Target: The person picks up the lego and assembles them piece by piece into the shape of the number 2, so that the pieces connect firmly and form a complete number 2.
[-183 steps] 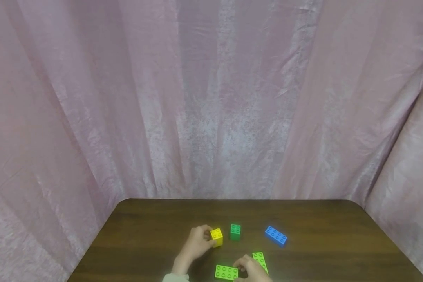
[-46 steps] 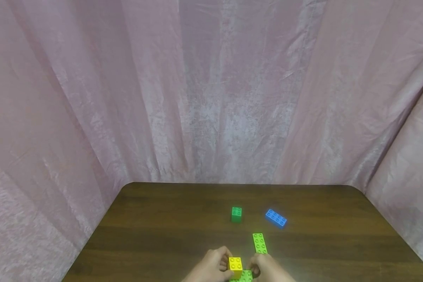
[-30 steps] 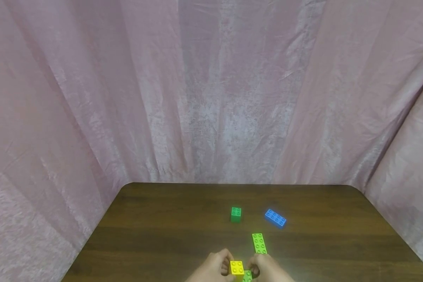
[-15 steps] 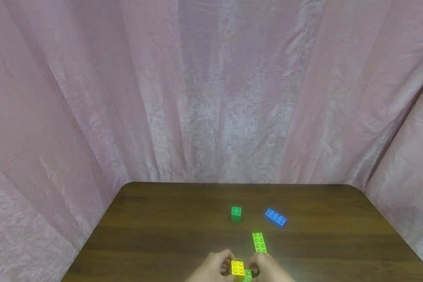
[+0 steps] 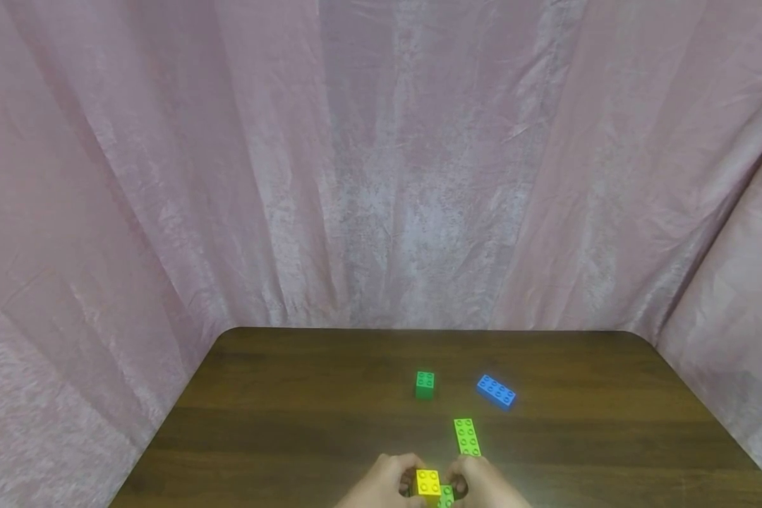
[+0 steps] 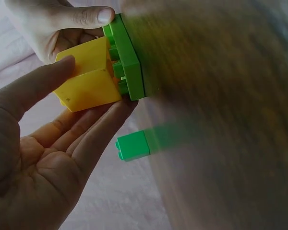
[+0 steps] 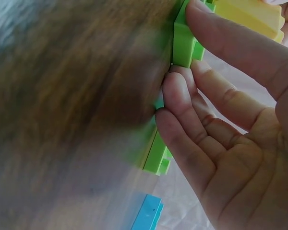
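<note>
- behind and around the table, pink curtain [image 5: 381, 162] hanging in long folds.
- below it, dark wooden table [image 5: 279, 395], rounded at both far corners.
- at the bottom of the head view, left hand [image 5: 384, 481], narrow round the yellow block [image 5: 428, 485]: thumb on one side, fingers on the opposite one.
- just to the right, right hand [image 5: 482, 483], pinching the bare right end of the lime brick [image 5: 446, 497].
- from one hand toward the other, long axis of that lime brick, studs up, at or nearly at table level.
- beyond the right hand and partly hidden by it, second lime brick [image 5: 466, 436], long axis pointing away from the person.
- farther off to the right, blue brick [image 5: 497, 391], lying slantwise.
- over the lime brick's left part, not beside it: yellow block, nearer the left hand. studs visible beneath its base in the left wrist view, so probably not pressed fully down.
- well beyond both hands, small green block [image 5: 425, 385], standing alone.
- compared with six seconds ago: yellow block brought from beside the green one onto the lime brick, lime brick shifted a little rightward; compared with half a second ago, hardly any change.
</note>
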The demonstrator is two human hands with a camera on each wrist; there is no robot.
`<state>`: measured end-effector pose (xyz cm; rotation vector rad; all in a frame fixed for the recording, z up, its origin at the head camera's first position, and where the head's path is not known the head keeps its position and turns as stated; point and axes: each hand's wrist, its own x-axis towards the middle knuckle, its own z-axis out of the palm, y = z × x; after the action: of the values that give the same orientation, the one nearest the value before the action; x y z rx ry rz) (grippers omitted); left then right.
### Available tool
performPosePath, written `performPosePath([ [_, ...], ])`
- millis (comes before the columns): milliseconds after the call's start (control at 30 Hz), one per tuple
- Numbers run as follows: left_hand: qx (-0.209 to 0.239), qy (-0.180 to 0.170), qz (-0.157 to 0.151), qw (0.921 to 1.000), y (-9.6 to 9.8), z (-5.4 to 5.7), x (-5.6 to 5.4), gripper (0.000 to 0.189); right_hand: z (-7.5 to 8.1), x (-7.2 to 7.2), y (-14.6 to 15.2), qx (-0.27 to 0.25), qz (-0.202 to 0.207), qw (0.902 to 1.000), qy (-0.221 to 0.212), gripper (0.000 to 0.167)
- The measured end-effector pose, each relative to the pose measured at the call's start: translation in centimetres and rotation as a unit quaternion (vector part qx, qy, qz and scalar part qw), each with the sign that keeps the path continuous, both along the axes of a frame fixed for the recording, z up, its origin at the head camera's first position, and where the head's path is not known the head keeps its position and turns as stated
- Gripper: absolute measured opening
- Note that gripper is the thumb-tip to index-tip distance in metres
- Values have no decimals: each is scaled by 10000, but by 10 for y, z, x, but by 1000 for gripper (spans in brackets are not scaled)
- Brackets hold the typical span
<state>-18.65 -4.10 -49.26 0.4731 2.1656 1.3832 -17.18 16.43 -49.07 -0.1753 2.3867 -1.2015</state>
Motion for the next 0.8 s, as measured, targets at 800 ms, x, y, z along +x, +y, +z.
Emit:
performPosePath([
  [800,-289,-177,242,9991,-1,3,0,20,-3,-3,3,-24,11,10000,-8,27],
])
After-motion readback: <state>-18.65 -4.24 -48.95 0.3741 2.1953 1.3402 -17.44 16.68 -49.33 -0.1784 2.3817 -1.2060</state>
